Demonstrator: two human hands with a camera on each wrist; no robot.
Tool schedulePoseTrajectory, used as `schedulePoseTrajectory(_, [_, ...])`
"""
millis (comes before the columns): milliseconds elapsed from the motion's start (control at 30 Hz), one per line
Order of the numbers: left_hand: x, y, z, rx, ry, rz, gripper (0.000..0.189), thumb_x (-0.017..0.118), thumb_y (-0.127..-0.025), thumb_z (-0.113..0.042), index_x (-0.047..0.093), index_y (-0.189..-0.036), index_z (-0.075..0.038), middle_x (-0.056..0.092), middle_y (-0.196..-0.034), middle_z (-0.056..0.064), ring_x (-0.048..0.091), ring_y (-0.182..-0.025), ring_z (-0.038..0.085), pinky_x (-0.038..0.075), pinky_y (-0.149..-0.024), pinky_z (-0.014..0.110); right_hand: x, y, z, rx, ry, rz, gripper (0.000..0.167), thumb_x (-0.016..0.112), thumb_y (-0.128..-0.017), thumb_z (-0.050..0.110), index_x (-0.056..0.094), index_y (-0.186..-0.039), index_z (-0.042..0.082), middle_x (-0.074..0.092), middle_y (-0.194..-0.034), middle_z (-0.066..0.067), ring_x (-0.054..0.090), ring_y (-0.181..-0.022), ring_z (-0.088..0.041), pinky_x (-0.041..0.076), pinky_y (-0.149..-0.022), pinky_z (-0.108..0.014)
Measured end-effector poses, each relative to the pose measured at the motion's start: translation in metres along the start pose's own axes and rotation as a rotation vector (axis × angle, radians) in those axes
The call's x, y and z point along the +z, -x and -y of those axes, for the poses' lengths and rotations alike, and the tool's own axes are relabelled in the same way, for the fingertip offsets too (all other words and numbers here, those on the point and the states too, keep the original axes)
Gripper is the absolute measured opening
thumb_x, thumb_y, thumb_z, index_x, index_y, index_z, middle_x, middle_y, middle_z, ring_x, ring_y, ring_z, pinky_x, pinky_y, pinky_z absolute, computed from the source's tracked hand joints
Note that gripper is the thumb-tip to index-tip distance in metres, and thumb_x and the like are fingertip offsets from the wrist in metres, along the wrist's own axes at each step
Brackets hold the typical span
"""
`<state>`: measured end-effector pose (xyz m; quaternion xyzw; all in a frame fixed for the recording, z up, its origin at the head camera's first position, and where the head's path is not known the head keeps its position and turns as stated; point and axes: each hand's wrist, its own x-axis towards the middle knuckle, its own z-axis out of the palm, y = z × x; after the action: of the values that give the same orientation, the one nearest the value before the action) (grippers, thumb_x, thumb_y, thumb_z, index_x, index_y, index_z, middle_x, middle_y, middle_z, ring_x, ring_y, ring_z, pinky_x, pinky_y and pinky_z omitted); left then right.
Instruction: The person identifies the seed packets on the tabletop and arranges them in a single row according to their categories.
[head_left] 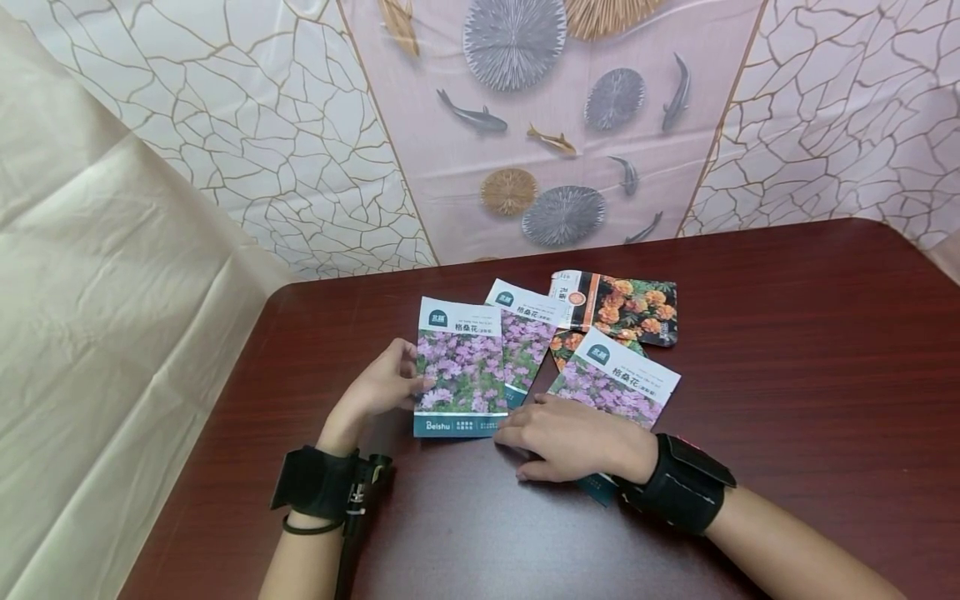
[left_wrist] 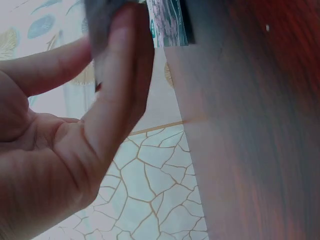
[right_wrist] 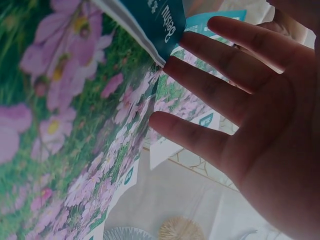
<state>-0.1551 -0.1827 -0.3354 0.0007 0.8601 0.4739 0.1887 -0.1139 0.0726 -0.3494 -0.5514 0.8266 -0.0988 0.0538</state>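
My left hand [head_left: 384, 379] pinches the left edge of a seed packet [head_left: 463, 371] with pink-purple flowers and a teal bottom band. In the left wrist view, thumb and fingers close on its thin edge [left_wrist: 102, 30]. This packet overlaps a second purple-flower packet [head_left: 531, 342] behind it. My right hand [head_left: 573, 437] lies across a third purple-flower packet [head_left: 618, 383], hiding much of its lower part. Its fingers stretch straight and spread in the right wrist view, fingertips [right_wrist: 172, 64] right by the lower corner of a packet [right_wrist: 155, 30].
Behind, a packet with orange marigolds [head_left: 633, 310] lies sideways over another orange-flower packet [head_left: 564, 348]. All rest on the dark red-brown table [head_left: 787, 350]. A patterned cloth [head_left: 300, 125] hangs past the far edge, and a pale cloth [head_left: 97, 333] borders the left side.
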Motion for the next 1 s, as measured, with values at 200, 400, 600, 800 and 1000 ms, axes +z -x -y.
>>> schedulePoseTrajectory(200, [-0.003, 0.002, -0.001, 0.032, -0.013, -0.008, 0.031, 0.056, -0.087, 0.005, 0.034, -0.109, 0.001, 0.046, -0.081, 0.01, 0.056, -0.073, 0.02, 0.053, -0.063, 0.037, -0.003, 0.001, -0.002, -0.017, -0.006, -0.085, 0.041, 0.065, -0.085, 0.03, 0.06, -0.119, 0.007, 0.061, -0.113, -0.006, 0.054, -0.108, -0.018, 0.04, -0.092, -0.046])
schedulePoseTrajectory(400, [-0.013, 0.007, -0.002, 0.07, -0.038, -0.039, 0.028, 0.055, -0.089, 0.003, 0.035, -0.108, 0.0, 0.048, -0.083, 0.011, 0.056, -0.072, 0.02, 0.053, -0.064, 0.038, -0.005, 0.001, -0.004, -0.008, 0.046, -0.182, 0.04, 0.065, -0.085, 0.03, 0.06, -0.118, 0.008, 0.062, -0.11, -0.004, 0.055, -0.104, -0.018, 0.042, -0.089, -0.042])
schedulePoseTrajectory(600, [-0.029, 0.013, 0.0, 0.067, -0.028, -0.1, 0.027, 0.055, -0.09, 0.0, 0.035, -0.11, 0.0, 0.049, -0.086, 0.012, 0.056, -0.073, 0.021, 0.053, -0.067, 0.039, -0.008, -0.001, -0.005, 0.014, 0.078, -0.25, 0.04, 0.064, -0.085, 0.032, 0.06, -0.118, 0.009, 0.061, -0.108, -0.003, 0.054, -0.102, -0.018, 0.042, -0.087, -0.04])
schedulePoseTrajectory(800, [-0.047, 0.02, 0.006, 0.059, -0.059, -0.183, 0.03, 0.055, -0.091, -0.004, 0.036, -0.113, 0.0, 0.052, -0.091, 0.016, 0.055, -0.074, 0.022, 0.053, -0.067, 0.035, -0.009, -0.003, -0.002, -0.013, 0.116, -0.287, 0.037, 0.064, -0.085, 0.031, 0.062, -0.115, 0.008, 0.062, -0.105, -0.002, 0.055, -0.1, -0.017, 0.042, -0.086, -0.038])
schedulePoseTrajectory(1000, [-0.066, 0.027, 0.017, 0.044, -0.093, -0.255, 0.032, 0.053, -0.092, -0.006, 0.036, -0.119, 0.002, 0.052, -0.099, 0.021, 0.056, -0.078, 0.024, 0.053, -0.067, 0.034, -0.006, -0.007, 0.002, -0.059, 0.12, -0.273, 0.035, 0.061, -0.088, 0.03, 0.062, -0.114, 0.008, 0.061, -0.107, -0.003, 0.054, -0.103, -0.017, 0.041, -0.087, -0.038])
